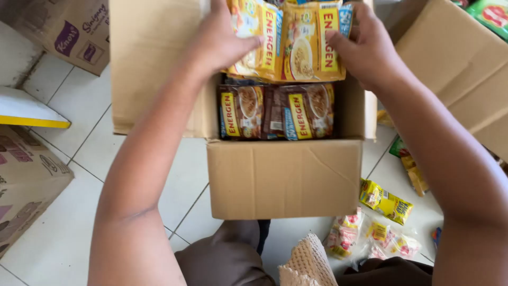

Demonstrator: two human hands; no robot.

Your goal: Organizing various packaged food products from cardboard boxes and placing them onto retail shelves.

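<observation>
An open cardboard box (284, 177) stands on the tiled floor between my knees. Inside it lies a row of brown sachet packs (278, 112). Over the far half of the box I hold a bundle of yellow sachet packs (290, 45) with both hands. My left hand (225, 39) grips the bundle's left end, fingers over its front. My right hand (365, 45) grips the right end, thumb across the pack face.
Box flaps (153, 63) stand open left and right. More cardboard boxes (24, 185) sit at the left, top left and right (460, 58). Small snack packets (386, 204) in yellow and clear wrap lie on the floor at the right. A woven cloth (307, 262) rests on my lap.
</observation>
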